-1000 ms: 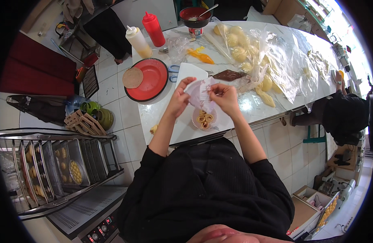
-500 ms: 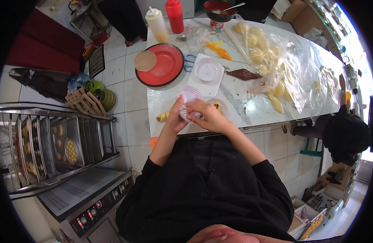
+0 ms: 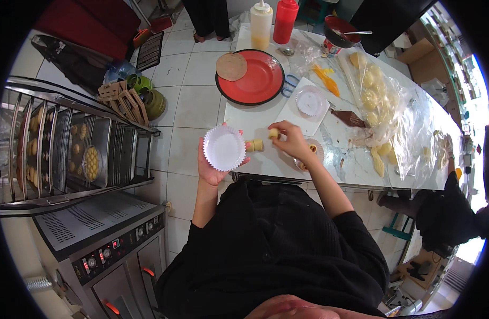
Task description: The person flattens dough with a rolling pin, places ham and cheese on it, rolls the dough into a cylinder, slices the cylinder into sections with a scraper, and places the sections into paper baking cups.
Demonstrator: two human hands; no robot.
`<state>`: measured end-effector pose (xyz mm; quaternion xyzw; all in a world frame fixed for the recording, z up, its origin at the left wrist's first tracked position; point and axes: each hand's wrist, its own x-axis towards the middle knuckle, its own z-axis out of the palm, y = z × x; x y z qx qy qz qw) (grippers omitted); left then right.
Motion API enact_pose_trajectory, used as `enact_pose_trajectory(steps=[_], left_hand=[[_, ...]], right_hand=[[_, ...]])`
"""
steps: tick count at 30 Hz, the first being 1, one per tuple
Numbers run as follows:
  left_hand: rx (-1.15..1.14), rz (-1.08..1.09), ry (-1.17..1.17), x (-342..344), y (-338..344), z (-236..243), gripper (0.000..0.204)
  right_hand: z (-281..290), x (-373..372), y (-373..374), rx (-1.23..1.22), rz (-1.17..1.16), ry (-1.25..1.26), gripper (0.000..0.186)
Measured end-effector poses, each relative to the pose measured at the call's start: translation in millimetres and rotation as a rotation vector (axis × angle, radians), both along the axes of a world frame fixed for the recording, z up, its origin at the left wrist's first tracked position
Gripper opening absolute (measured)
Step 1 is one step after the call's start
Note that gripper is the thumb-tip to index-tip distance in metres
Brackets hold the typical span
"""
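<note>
My left hand (image 3: 212, 169) holds up a white fluted paper baking cup (image 3: 224, 148), bare inside, just off the table's left edge. Between the fingers and thumb of my right hand (image 3: 291, 139) is a small piece of rolled dough (image 3: 274, 133), pale yellow. More cut dough rolls (image 3: 255, 145) lie on the marble table between my hands. Under my right wrist, and partly hidden by it, a second paper cup (image 3: 320, 150) contains dough rolls with a dark filling. Farther back, another paper cup (image 3: 311, 101) sits on a white board (image 3: 303, 123).
A red plate (image 3: 263, 80) with a brown disc on it, blue scissors (image 3: 290, 85), squeeze bottles (image 3: 261, 26) and a dark bowl (image 3: 342, 33) stand farther back. Plastic-covered dough balls (image 3: 371, 98) fill the right side. A tray rack (image 3: 77, 151) and an oven (image 3: 101, 239) stand left.
My hands have parted: the left has moved left with one paper cup, now facing up, and the right has picked up a piece of rolled dough. The view has shifted too.
</note>
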<state>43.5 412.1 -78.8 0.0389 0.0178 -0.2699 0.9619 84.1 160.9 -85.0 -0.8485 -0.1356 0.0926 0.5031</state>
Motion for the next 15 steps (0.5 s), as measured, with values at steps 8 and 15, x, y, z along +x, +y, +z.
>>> enact_pose_trajectory(steps=[8,15], left_hand=[[0.235,-0.095,-0.033,5.5,-43.3,-1.2,0.062],[0.274,-0.202,0.063,1.0,-54.9,1.6,0.058]], right_hand=[[82.8,-28.5,38.4,0.134,0.188,-0.104,0.033],[62.1,-39.5,52.3,-0.105,0.156,-0.158,0.035]])
